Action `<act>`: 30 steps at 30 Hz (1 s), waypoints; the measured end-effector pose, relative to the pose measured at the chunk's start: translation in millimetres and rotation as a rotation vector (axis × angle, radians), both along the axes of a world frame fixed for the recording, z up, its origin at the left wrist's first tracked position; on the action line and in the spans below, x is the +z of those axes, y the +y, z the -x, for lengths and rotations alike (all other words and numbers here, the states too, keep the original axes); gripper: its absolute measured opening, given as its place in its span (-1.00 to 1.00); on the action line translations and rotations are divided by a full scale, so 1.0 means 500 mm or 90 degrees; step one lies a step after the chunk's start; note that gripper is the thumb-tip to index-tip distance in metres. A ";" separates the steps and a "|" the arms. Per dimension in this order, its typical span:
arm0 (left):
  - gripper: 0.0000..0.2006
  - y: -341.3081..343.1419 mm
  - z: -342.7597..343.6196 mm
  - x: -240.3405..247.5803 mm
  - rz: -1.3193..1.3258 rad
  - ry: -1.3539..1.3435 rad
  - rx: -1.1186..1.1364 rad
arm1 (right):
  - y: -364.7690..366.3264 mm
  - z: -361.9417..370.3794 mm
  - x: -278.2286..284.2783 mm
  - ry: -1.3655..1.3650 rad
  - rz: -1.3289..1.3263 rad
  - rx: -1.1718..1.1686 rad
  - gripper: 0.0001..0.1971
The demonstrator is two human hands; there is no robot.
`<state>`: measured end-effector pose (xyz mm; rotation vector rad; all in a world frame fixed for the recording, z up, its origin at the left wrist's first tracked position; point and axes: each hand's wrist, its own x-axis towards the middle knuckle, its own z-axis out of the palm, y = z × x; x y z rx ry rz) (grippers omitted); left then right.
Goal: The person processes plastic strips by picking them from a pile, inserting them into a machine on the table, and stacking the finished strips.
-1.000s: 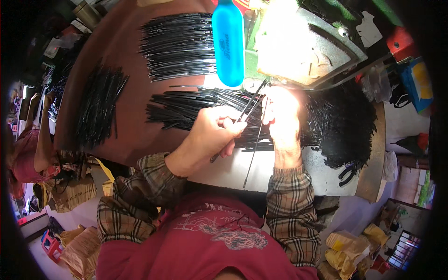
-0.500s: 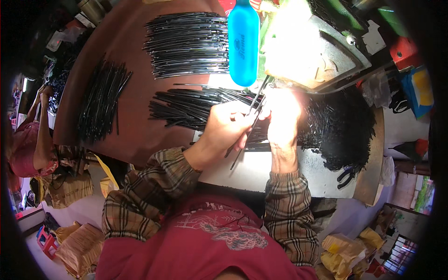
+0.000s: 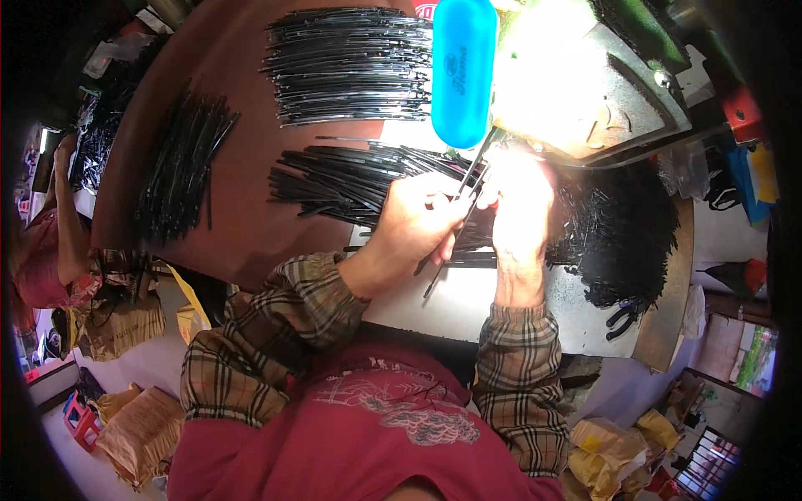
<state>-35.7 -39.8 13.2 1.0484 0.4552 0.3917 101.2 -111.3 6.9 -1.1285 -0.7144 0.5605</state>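
Note:
My left hand [image 3: 411, 219] is closed on thin black strips [image 3: 433, 281], which slant from lower left up toward the lamp-lit machine. Close beside it, my right hand [image 3: 522, 209] is curled with its fingertips bunched against the same strips. Strong light washes out much of the right hand. Beneath and behind my hands lies a loose pile of black strips [image 3: 334, 179]. Right of my right hand is a large dark heap of short black pieces [image 3: 626, 234]. A metal machine guard [image 3: 610, 125] stands just beyond my right hand.
A blue oblong case [image 3: 462, 75] stands beyond my hands. Neat rows of black strips [image 3: 351, 67] lie at the back, another bundle [image 3: 184, 167] at left. Dark-handled pliers [image 3: 620, 321] rest near the table's right edge. Another person's arm [image 3: 68, 217] shows at far left.
The whole view has shifted slightly, so the case, machine and both hands appear farther right. My hands keep nearly the same hold on the strips.

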 end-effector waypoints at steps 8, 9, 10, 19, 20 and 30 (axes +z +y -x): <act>-0.87 -0.010 0.001 0.002 0.051 -0.049 0.008 | -0.005 0.010 0.014 0.035 0.016 -0.013 -0.88; -0.87 -0.011 0.001 0.001 0.052 -0.048 0.010 | -0.005 0.012 0.016 0.036 0.017 -0.011 -0.88; -0.88 -0.012 0.000 -0.001 0.055 -0.052 0.013 | -0.004 0.014 0.019 0.027 0.032 -0.024 -0.88; -0.87 -0.023 0.003 0.021 0.219 -0.097 -0.005 | -0.010 -0.004 0.014 0.117 0.012 0.042 -0.85; -0.87 -0.025 0.002 0.028 0.250 -0.097 -0.003 | -0.011 -0.005 0.015 0.121 0.004 0.070 -0.85; -0.85 -0.030 -0.011 0.035 0.280 -0.114 0.007 | -0.015 -0.008 0.026 0.133 0.071 0.059 -0.86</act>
